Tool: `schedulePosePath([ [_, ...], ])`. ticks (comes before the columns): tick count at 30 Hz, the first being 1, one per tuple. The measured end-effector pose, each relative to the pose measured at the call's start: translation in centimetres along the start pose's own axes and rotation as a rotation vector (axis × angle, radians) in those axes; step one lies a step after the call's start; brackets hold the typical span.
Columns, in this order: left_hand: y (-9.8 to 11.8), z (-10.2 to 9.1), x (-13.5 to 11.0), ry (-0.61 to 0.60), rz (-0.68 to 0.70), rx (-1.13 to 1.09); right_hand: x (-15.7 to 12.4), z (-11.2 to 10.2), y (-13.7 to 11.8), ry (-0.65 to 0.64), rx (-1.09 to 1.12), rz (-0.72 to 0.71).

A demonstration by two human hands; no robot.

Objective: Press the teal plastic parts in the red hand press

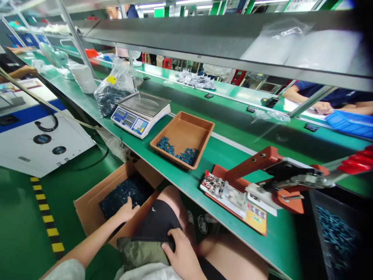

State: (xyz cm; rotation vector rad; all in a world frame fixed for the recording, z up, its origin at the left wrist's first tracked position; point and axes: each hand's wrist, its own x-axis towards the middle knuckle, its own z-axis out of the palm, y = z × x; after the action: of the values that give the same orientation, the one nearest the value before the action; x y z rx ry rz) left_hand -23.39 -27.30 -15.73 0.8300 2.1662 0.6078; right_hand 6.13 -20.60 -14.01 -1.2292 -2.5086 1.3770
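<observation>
The right hand rests on a black cloth across the person's lap, its fingers curled and gripping a fold of it. At ten o'clock from it, the left hand reaches into a cardboard box, fingers slightly spread on a heap of dark blue plastic parts, while a hand press stands on the counter at two o'clock.

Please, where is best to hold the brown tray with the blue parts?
Grip the brown tray by its near long rim, coming from above on your side: that slanted wall stands up as a lip for the fingers, and it faces you.
</observation>
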Motion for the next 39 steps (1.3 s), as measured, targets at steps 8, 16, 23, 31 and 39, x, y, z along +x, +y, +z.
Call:
schedulePosePath([
  [8,0.1,2.8,-7.9,-0.316,0.272,0.413,-0.1,-0.7,-0.2,-0.062,-0.077,0.052],
  [16,-4.4,4.5,-7.1,-0.299,0.371,0.398,-1.6,1.0,-0.3,0.158,-0.079,0.088],
  [23,-6.1,5.6,-5.8,-0.215,0.515,0.350,-3.2,3.3,-0.2,0.380,0.022,0.077],
  [31,-8.6,5.1,-4.4,-0.176,0.546,0.341,-3.5,3.5,-0.1,0.398,0.097,0.122],
  [39,-9.4,6.2,-5.1,0.058,1.134,0.407,-1.6,5.9,1.5,0.338,0.078,0.085],
])
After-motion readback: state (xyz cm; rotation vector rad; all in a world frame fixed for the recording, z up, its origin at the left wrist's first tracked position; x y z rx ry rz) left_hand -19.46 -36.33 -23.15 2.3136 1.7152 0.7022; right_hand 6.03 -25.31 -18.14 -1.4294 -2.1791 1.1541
